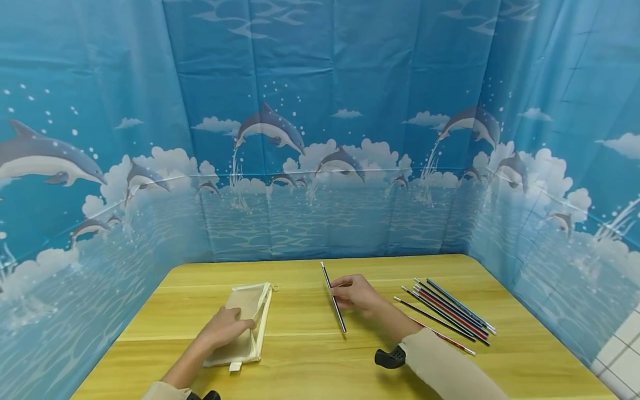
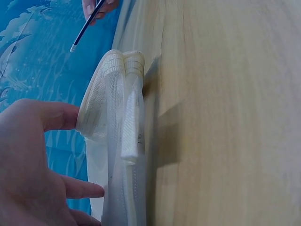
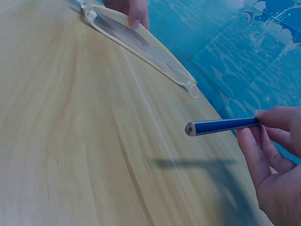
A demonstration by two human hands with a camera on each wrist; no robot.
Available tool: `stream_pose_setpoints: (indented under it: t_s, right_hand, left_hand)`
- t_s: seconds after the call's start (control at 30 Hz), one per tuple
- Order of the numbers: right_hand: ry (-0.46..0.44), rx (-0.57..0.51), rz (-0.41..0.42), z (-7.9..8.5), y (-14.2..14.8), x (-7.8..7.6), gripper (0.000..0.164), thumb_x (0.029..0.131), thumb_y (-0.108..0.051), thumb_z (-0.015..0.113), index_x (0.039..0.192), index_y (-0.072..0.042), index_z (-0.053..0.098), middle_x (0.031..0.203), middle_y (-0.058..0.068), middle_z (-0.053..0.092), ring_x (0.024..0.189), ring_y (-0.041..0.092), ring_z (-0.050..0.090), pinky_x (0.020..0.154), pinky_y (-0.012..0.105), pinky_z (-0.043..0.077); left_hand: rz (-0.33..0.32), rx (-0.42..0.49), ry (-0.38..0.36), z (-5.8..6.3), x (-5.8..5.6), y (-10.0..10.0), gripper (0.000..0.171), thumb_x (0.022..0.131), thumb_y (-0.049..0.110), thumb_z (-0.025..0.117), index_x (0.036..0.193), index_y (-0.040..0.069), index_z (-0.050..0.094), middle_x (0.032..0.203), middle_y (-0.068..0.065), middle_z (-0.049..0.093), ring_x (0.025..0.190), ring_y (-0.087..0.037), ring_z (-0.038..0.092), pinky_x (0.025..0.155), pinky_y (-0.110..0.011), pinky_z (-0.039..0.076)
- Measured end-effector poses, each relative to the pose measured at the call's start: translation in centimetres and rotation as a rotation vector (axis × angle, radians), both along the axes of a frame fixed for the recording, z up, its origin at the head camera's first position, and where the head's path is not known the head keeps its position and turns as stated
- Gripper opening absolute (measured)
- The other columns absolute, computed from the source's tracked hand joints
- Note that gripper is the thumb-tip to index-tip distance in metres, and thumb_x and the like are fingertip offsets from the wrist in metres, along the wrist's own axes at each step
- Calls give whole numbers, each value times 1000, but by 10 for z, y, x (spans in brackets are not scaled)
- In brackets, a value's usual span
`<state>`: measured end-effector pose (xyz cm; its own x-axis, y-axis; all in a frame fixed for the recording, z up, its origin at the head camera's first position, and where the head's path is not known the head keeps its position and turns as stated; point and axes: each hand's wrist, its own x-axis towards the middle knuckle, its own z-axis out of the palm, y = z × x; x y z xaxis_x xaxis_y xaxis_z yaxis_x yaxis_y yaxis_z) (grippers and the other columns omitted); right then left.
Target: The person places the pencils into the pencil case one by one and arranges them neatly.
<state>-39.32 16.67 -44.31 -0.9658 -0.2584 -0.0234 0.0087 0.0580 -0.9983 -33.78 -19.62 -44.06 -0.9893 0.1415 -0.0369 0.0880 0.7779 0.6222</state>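
A cream zip pouch with see-through sides lies on the left of the table, its mouth gaping along the right edge. My left hand is on its upper side, thumb at the rim of the mouth and fingers against the sheet, pinching it up. To the right, my right hand holds a dark blue pencil between thumb and fingertips, raised above the table. Its flat, unsharpened end points toward the pouch in the right wrist view, where the pencil casts a shadow below.
Several pencils, dark, blue and red, lie slanted together on the right of the table. A red pencil lies partly under the right forearm. A blue dolphin-print curtain hangs behind the table and along both sides.
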Motion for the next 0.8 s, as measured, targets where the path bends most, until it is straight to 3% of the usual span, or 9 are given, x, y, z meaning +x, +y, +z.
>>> stream_pose_setpoints:
  t_s: [0.3, 0.8]
  right_hand:
    - [-52, -94, -22, -12, -29, 1, 31, 98, -1, 68, 125, 13, 63, 108, 18, 68, 92, 23, 71, 79, 37, 61]
    - [-93, -144, -39, -13, -68, 7, 29, 97, 0, 69, 123, 11, 63, 109, 21, 68, 85, 19, 71, 79, 38, 61]
  left_hand:
    - [-11, -1, 1, 0, -2, 0, 84, 86, 42, 68, 142, -18, 48, 148, -38, 44, 144, -61, 21, 114, -72, 20]
    - [-8, -8, -4, -1, -2, -2, 85, 87, 43, 68, 143, -16, 48, 148, -36, 46, 145, -60, 19, 114, -72, 18]
